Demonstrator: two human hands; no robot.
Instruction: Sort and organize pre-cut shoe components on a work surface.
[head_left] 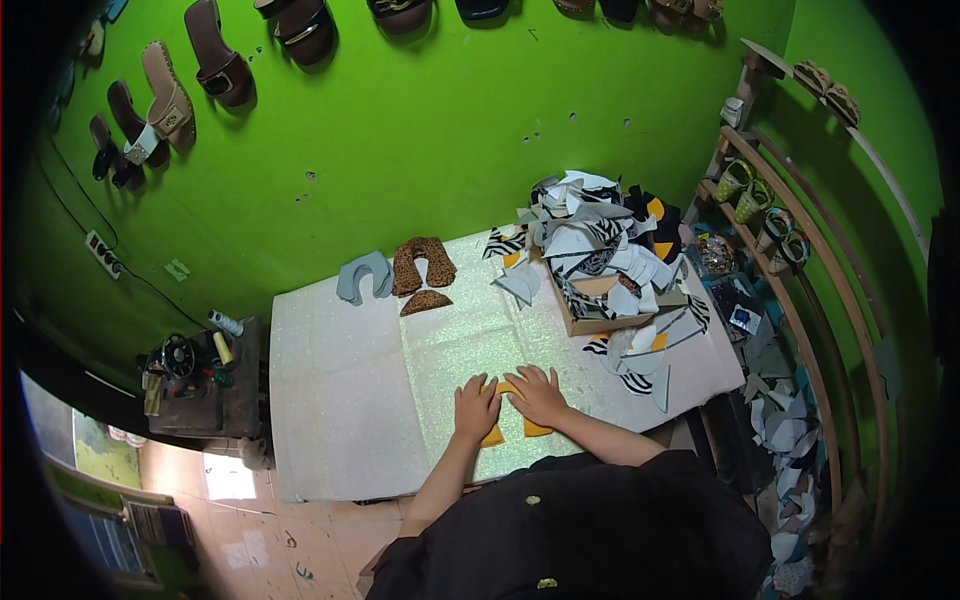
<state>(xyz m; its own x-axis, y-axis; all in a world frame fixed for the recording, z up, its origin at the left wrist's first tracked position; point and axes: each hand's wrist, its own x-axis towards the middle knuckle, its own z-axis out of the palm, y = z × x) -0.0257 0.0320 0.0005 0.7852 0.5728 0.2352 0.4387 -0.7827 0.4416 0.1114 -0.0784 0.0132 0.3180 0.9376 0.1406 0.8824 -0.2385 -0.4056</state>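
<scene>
Near the front edge of the white-covered table (335, 400) lies a yellow U-shaped cut piece (537, 431), its two legs pointing toward me. My left hand (476, 407) rests on its left side, palm down with the fingers stretched out. Across from it, my right hand (538, 397) lies flat over the right side, fingers extended and slightly spread. Both hands hide much of the piece. Farther back sit grey U-shaped pieces (363, 275) beside leopard-print U-shaped pieces (405, 268). A leopard-print half-moon piece (427, 302) lies just in front of those.
A cardboard box (590, 325) heaped with scraps stands at the table's back right, with loose offcuts around it. Beyond the right edge are a wooden rack (800, 330) and a scrap pile (785, 430). A sewing machine (180, 355) stands left. Sandals (222, 60) hang on the green wall.
</scene>
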